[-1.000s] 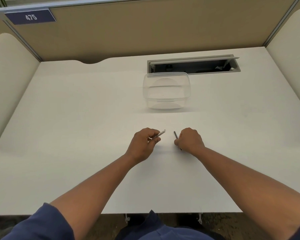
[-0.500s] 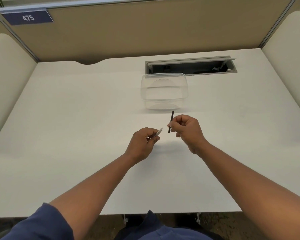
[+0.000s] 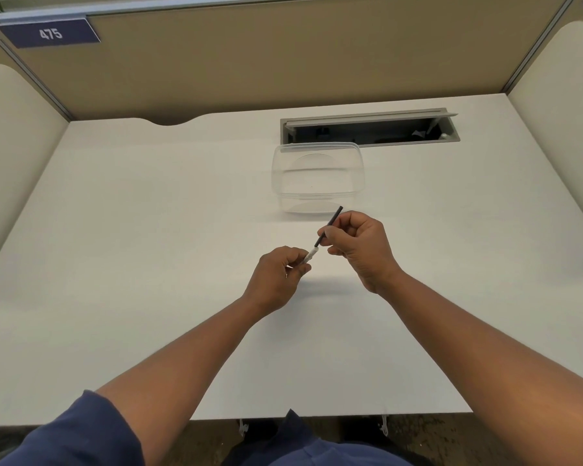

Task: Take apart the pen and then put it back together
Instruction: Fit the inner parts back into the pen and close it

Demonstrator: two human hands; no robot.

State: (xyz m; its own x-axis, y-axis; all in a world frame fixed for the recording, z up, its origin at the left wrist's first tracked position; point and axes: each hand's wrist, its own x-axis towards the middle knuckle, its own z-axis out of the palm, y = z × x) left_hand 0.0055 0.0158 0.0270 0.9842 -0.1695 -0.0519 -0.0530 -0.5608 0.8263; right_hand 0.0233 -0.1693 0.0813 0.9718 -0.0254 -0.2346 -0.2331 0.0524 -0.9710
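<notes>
My left hand (image 3: 278, 277) is closed around a pale pen barrel (image 3: 310, 256), whose open end sticks out up and to the right past my thumb. My right hand (image 3: 357, 245) pinches a thin black refill (image 3: 334, 220) between thumb and fingers. The refill is tilted, its upper end over the front of the clear tub. Its lower end points at the barrel's mouth, almost touching it. Both hands hover just above the white desk (image 3: 148, 247) at its middle.
A clear plastic tub (image 3: 318, 176) stands just behind my right hand. Behind it is an open grey cable tray (image 3: 367, 127) sunk in the desk. Beige partition walls close off the back and both sides, with a "475" label (image 3: 49, 33) at the top left.
My right hand lifted the black refill off the desk, turned it and brought its lower end to the barrel's open end. My left hand stayed almost still.
</notes>
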